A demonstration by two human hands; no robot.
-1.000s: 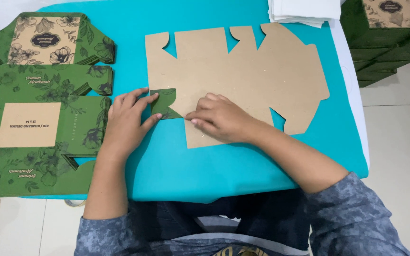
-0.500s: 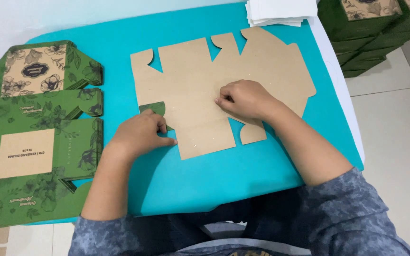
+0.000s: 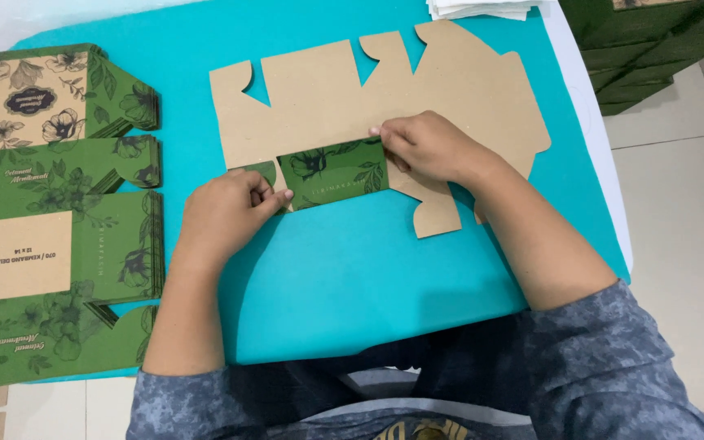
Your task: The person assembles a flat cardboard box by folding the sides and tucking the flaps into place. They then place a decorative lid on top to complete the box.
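At frame centre, the left hand (image 3: 226, 213) pinches the left end of the folded green flap (image 3: 332, 171) of the brown cardboard blank (image 3: 385, 106), while the right hand (image 3: 432, 148), fingers curled, presses its right end (printed side up) on the teal table (image 3: 352, 269).

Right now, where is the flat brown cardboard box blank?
In the head view, the brown blank lies on the turquoise table, centre-right, under both hands, right of the stack of green printed blanks.

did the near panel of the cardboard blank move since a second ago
Yes. The near panel has been folded up and away from the person over the blank, green printed side now up, pressed by both hands on the teal table.
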